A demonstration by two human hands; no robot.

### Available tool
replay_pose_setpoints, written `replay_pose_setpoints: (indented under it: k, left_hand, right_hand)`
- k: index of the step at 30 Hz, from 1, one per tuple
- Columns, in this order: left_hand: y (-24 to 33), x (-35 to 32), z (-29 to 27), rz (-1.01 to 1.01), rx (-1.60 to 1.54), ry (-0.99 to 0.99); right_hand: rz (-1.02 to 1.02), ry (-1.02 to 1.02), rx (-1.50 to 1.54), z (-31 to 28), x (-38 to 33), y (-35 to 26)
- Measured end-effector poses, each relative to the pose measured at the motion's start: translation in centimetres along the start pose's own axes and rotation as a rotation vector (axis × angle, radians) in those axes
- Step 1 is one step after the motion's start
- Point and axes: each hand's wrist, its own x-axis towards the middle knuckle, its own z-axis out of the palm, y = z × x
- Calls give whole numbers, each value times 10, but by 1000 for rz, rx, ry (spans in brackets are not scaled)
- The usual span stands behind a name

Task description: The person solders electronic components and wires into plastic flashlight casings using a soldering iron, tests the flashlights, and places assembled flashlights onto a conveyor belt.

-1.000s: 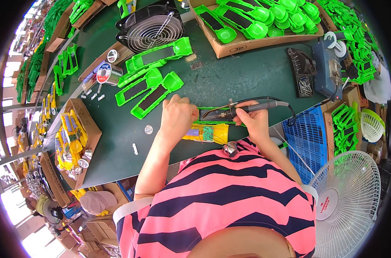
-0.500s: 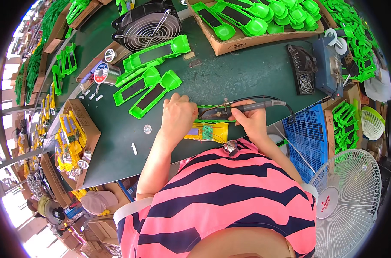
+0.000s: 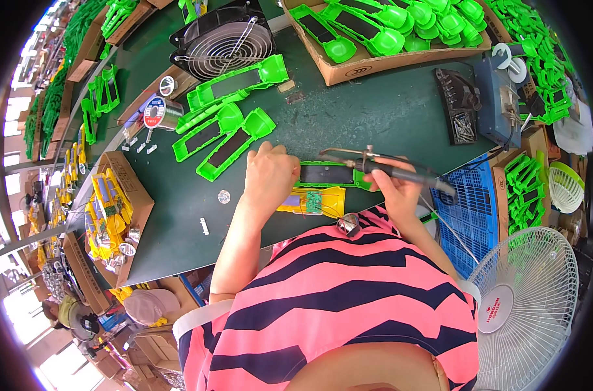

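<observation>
My right hand (image 3: 397,188) grips a soldering iron (image 3: 404,174) by its dark handle. A thin metal tube runs along the iron, and its tip is raised over a green plastic casing (image 3: 356,176) with a dark panel inside. At the casing's left end is my left hand (image 3: 268,176), its fingers curled closed against it; the fingertips are hidden. Just below, closer to my body, lies a yellow casing (image 3: 335,201) with a small green circuit board (image 3: 315,201). A round silver reflector (image 3: 349,225) sits beside it against my striped shirt.
More green casings (image 3: 234,148) lie left of centre, below a black fan (image 3: 225,42). A solder spool (image 3: 163,114) stands at left, above a box of yellow casings (image 3: 137,189). A carton of green casings (image 3: 355,68), an iron stand (image 3: 459,104) and a blue-grey unit (image 3: 495,98) occupy the far side and right.
The soldering iron has lifted away from the casing and moved right with my right hand, uncovering the dark panel. My left hand stays in place.
</observation>
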Motion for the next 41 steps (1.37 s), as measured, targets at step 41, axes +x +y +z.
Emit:
replay_pose_setpoints:
  k: [41]
  left_hand:
    - [44,-26,18,256,-270,214]
  right_hand:
    - [-256,-366,-725,-30,7,-8]
